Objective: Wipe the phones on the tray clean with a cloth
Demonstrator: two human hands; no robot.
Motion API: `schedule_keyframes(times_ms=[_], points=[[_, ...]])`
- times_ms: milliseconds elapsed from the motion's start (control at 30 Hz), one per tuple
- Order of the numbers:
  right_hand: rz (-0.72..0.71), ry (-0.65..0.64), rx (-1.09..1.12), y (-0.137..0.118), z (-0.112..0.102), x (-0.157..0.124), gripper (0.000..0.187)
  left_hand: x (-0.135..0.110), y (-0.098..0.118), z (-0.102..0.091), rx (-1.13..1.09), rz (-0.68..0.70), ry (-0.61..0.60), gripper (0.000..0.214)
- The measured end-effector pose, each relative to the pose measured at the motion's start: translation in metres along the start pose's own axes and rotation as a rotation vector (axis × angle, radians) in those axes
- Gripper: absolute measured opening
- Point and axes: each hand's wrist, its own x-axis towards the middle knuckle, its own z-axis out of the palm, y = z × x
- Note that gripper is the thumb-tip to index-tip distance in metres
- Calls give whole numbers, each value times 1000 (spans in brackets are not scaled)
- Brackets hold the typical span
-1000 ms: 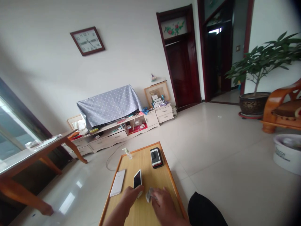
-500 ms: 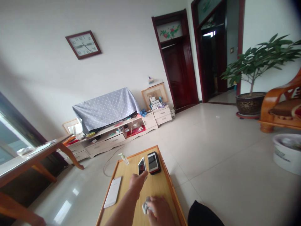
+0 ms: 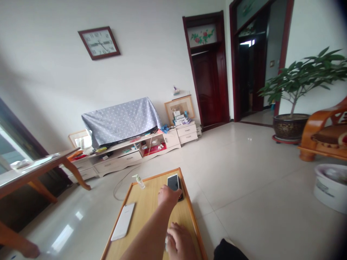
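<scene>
My left hand (image 3: pixel 168 195) reaches across the small wooden table and grips the near end of a white-edged smartphone (image 3: pixel 172 181), its dark screen facing up. This phone lies on or just over the dark-cased phone stack (image 3: pixel 181 197) at the table's far right corner; whether it touches is hidden. Closer to me, my right hand (image 3: pixel 181 240) is closed around a crumpled whitish cloth or tissue (image 3: pixel 166 243), mostly covered by the fingers. A white phone (image 3: pixel 123 221) lies back up along the left edge. Near the far left corner stands a clear pump bottle (image 3: pixel 139 181).
The table (image 3: pixel 146 202) has a raised orange-brown rim. Beyond the tiled floor stands a low white cabinet (image 3: pixel 130 158) with a cloth-covered television. A wooden table (image 3: pixel 40 169) is at left; a white bucket (image 3: pixel 330 187), a potted plant (image 3: pixel 291 124) and a wooden armchair (image 3: pixel 316 133) are at right.
My left hand has carried the phone rightward from the table's middle to the phone stack at the far right corner. My right hand still holds the crumpled cloth. The view has shifted slightly.
</scene>
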Motion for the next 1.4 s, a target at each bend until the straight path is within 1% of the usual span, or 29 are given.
schedule_keyframes(times_ms=[167,400,567,700,933,1067,1167,1233,1300,1400], points=[[21,-10,-7,-3,-7,6,33,4,0,5,49,13,-3,69],[87,-34,36,-18,-22,10,33,11,-9,12,54,47,-14,78],[112,-22,50,-24,-23,10,31,9,-13,8,34,64,-32,87],[97,-36,59,-25,-24,7,32,6,-18,2,15,56,-25,93],[71,-21,49,-27,-22,2,33,2,-35,-7,-50,109,-50,76],[53,-52,46,-26,-21,3,34,3,-41,-1,-83,160,-69,71],[26,-91,-2,-18,-22,7,34,4,-46,4,-117,186,-84,66],[19,-105,-56,-12,-25,11,30,3,-51,5,-145,197,-88,63],[20,-91,-108,-9,-32,17,29,3,-56,3,-177,206,-88,61],[19,-44,-167,-15,-42,24,28,3,-64,1,-226,216,-83,59]])
